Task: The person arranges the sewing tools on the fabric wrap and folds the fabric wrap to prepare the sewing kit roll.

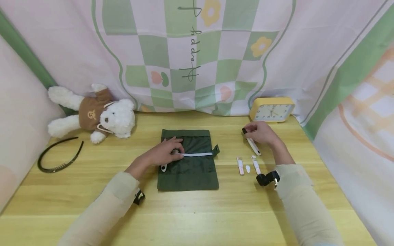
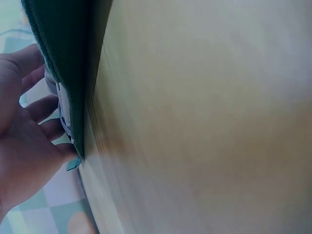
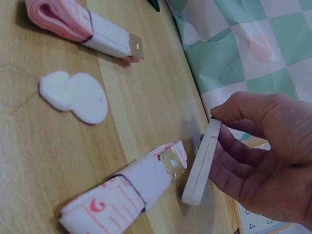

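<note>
over the right part of the surface (image 1: 197,218), a slim white tool (image 1: 253,145) pinched in one hand

the right hand (image 1: 262,132) is clamped on the slim white tool, thumb and fingertips at its black end, while the other end slants back toward the person. just beside that lower end lies a folded tape measure (image 1: 256,164), with a second tape measure (image 1: 240,166) to its left; both have a metal tip. between them sits a small flat white shape (image 1: 248,168) with two rounded lobes

well apart from the right hand, the left hand (image 1: 166,152) rests on an opened green pouch (image 1: 187,182), bent fingers over its left side. a white handle end (image 1: 164,167) with a dark oval shows below it; whether the left hand grips anything, i cannot tell. a white strip (image 1: 198,154) crosses the pouch

behind the right hand stands a yellow clock (image 1: 272,110). far left, a white teddy bear (image 1: 92,114) in a brown top lies near a black headband (image 1: 61,167), and a green-and-white checked cloth (image 1: 181,44) hangs behind everything
</note>
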Tool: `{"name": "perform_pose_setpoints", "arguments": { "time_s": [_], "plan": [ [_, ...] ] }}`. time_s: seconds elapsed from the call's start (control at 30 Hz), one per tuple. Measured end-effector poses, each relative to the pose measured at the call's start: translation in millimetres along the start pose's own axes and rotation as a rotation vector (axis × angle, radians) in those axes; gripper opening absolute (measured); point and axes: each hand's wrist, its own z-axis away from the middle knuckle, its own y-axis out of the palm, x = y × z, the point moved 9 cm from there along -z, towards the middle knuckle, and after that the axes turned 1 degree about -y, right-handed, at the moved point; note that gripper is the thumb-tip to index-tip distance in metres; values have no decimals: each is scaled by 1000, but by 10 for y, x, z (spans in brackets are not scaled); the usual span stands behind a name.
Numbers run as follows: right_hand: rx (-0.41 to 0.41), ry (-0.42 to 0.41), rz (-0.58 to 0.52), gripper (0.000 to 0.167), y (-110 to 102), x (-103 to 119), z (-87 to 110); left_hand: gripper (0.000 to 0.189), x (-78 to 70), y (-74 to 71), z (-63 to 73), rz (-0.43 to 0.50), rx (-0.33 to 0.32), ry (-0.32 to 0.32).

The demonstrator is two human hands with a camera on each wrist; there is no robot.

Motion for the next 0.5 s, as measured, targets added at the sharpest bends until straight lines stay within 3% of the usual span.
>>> {"name": "perform_pose_setpoints", "arguments": {
  "time_s": [0.23, 0.5],
  "plan": [
    [1, 7, -112, 47, 22, 96, 18, 11, 8, 9, 14, 16, -4, 6],
    [-8, 1, -344, 59, 79, 326, 6, 11, 18, 9, 8, 17, 1, 5]
  ]
}}
